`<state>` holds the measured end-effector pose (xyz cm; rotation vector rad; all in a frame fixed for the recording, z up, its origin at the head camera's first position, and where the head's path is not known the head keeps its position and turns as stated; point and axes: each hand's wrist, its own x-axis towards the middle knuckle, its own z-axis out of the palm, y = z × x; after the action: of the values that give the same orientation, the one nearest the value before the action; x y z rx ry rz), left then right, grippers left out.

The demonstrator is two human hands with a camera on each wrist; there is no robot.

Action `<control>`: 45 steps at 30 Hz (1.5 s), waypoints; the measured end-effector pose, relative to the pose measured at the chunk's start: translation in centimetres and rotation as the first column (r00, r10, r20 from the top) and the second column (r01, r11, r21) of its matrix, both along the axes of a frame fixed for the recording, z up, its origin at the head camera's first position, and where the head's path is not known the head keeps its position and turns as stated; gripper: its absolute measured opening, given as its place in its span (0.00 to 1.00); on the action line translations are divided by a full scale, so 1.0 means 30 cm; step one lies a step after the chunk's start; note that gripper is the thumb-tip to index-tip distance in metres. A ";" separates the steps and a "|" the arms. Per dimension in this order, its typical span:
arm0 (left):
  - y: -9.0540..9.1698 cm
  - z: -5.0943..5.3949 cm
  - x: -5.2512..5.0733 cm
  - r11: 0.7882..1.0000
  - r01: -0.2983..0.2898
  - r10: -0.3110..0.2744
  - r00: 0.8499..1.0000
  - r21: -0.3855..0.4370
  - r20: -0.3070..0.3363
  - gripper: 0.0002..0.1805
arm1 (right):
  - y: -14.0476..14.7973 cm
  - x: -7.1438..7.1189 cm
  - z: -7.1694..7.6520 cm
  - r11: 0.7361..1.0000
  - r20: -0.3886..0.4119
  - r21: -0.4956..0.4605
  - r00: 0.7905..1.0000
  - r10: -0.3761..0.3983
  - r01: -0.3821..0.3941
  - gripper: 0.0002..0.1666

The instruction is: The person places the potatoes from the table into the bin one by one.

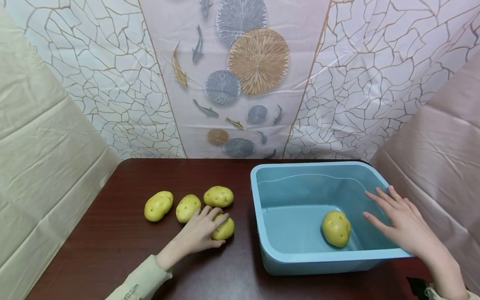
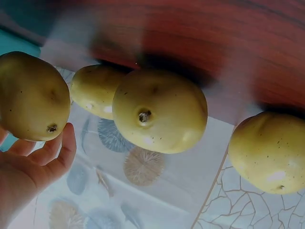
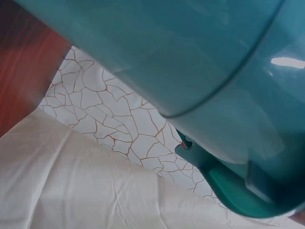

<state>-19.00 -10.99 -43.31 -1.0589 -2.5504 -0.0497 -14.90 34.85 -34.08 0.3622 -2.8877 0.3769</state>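
Observation:
My left hand (image 1: 200,229) grips the front right potato (image 1: 226,229) on the table, its fingers curled over the top and the thumb at the near side. The left wrist view shows the same potato (image 2: 31,98) against the fingers. Close by lie three more potatoes: one behind (image 1: 218,196), one just left (image 1: 187,208) and one farther left (image 1: 159,206). A blue plastic bin (image 1: 275,256) stands to the right with one potato (image 1: 336,229) inside. Over the bin's right rim my right hand (image 1: 406,227) rests with spread, straight fingers. The right wrist view mostly shows the bin's wall (image 3: 167,62).
The dark red-brown wooden table (image 1: 108,250) carries everything. Behind it hangs a patterned cloth (image 1: 240,125) with fish and round motifs. Pale cloth walls (image 1: 45,166) close in the left and right sides.

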 end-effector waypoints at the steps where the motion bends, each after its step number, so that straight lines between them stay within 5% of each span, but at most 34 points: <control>1: 0.001 0.002 0.002 1.000 -0.001 0.001 1.000 0.000 0.000 0.34 | 0.000 0.000 0.000 1.000 -0.004 -0.003 1.000 0.000 0.000 0.35; 11: 0.012 0.024 0.023 1.000 0.017 -0.017 0.999 0.022 -0.030 0.35 | -0.005 -0.003 0.005 0.995 -0.004 -0.020 0.995 -0.097 0.097 0.39; 27: 0.018 0.088 0.048 0.999 0.002 0.000 0.999 0.040 -0.043 0.36 | -0.001 -0.007 0.003 0.979 0.095 0.168 0.987 -0.129 0.112 0.43; 45: 0.041 0.172 0.093 0.998 0.016 -0.010 0.995 0.058 -0.099 0.36 | -0.002 -0.005 0.003 0.984 0.117 0.125 0.984 -0.138 0.123 0.43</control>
<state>-16.22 -9.77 -38.15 -1.0297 -2.4384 -0.0737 -15.05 34.79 -33.99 0.1706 -3.0438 0.2150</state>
